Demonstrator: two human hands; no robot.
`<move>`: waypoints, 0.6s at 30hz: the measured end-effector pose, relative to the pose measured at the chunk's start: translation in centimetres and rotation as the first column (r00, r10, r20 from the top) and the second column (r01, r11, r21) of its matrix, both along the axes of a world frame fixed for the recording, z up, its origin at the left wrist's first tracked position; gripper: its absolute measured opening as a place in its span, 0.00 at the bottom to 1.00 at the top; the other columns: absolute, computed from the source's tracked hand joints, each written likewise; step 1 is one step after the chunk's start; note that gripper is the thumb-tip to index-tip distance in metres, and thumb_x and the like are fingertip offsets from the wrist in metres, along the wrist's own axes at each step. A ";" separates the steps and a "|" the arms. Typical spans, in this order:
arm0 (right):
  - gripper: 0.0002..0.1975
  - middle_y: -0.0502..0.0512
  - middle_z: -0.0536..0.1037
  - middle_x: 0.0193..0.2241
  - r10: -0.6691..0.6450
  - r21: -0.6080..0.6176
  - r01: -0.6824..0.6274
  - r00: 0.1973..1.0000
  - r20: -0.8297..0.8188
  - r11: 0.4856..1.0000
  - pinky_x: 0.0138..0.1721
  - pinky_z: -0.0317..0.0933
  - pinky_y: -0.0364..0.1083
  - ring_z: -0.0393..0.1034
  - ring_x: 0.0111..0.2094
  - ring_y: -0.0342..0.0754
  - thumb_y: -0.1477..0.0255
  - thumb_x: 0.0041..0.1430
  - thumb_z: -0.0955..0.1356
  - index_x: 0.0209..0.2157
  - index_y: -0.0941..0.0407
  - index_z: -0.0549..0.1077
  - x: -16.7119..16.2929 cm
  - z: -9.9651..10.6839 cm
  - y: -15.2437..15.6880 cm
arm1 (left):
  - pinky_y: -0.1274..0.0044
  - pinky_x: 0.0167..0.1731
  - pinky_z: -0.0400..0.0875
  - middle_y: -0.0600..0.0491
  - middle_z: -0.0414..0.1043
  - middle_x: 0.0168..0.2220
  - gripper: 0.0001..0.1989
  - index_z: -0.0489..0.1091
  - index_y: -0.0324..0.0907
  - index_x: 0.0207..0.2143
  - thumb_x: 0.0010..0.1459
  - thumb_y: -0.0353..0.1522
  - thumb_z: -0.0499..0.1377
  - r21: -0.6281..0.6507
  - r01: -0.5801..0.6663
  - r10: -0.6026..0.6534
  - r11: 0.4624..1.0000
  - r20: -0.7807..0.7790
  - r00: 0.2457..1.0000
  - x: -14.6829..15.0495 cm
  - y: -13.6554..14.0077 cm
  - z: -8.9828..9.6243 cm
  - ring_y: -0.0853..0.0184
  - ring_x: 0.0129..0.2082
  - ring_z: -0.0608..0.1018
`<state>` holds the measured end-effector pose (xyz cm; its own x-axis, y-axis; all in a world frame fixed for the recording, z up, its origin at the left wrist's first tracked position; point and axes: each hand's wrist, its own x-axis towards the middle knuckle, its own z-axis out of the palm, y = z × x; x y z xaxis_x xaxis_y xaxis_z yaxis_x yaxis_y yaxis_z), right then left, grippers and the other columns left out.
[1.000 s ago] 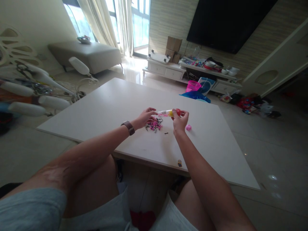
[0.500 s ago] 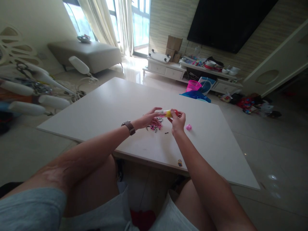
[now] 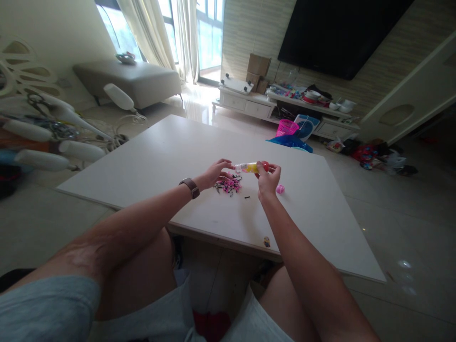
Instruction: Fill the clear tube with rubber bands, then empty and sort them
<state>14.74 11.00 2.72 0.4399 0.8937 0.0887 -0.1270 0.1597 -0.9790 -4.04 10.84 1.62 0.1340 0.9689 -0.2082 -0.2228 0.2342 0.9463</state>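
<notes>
My right hand (image 3: 270, 178) grips a small clear bottle (image 3: 248, 167) by its red end, holding it nearly level above the table. Yellow shows through or on its middle, and its clear neck points left. Near that neck is my left hand (image 3: 216, 175), fingers stretched out and apart; whether a fingertip touches the bottle I cannot tell. Under and beside the left hand lies a pile of small pink and black pieces (image 3: 231, 184), too small to name surely. One black piece (image 3: 247, 197) lies apart from it. A pink rounded object (image 3: 280, 189) sits right of my right hand.
The white table (image 3: 199, 209) spreads before my knees. A small yellow figure sticker or piece (image 3: 267, 242) is at its near edge. Beyond the far edge are a blue plastic bag (image 3: 292, 141) and a pink basket (image 3: 287, 127). White lamp-like shapes (image 3: 42, 159) stand at left.
My left hand has drawn back leftward from the bottle, uncovering its clear neck and more of the pile. My right hand has shifted slightly right with the bottle.
</notes>
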 end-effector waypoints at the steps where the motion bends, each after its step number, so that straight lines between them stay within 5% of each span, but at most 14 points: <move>1: 0.30 0.51 0.68 0.46 0.002 0.005 -0.002 1.000 0.025 1.000 0.40 0.75 0.46 0.72 0.46 0.46 0.56 0.42 0.78 0.40 0.51 0.62 0.0 0.0 0.0 | 0.79 0.26 0.72 0.47 0.76 0.49 0.18 0.67 0.43 0.47 0.53 0.33 0.64 -0.007 -0.012 0.012 1.000 0.029 1.000 -0.1 0.1 -0.1 0.71 0.27 0.79; 10: 0.30 0.51 0.68 0.47 0.102 -0.042 -0.107 0.990 -0.100 0.993 0.42 0.76 0.47 0.72 0.47 0.46 0.55 0.43 0.79 0.38 0.52 0.62 -0.7 -0.2 -0.3 | 0.75 0.33 0.76 0.49 0.71 0.54 0.22 0.65 0.46 0.53 0.56 0.35 0.63 0.021 0.241 -0.232 0.970 0.358 0.904 0.7 -0.9 0.3 0.71 0.28 0.80; 18: 0.28 0.49 0.70 0.43 0.144 -0.104 -0.163 0.976 -0.166 0.981 0.40 0.77 0.48 0.74 0.45 0.46 0.57 0.44 0.79 0.37 0.52 0.61 -0.8 -0.9 -0.1 | 0.70 0.38 0.76 0.49 0.73 0.44 0.24 0.60 0.46 0.58 0.61 0.39 0.60 0.097 0.309 -0.313 0.946 0.029 0.949 0.6 -1.2 1.2 0.66 0.29 0.82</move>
<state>13.90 10.93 1.86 0.2968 0.9516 -0.0792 -0.2943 0.0122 -0.9556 -3.46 9.65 2.82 0.4385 0.8921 -0.1089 -0.1938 0.2122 0.9578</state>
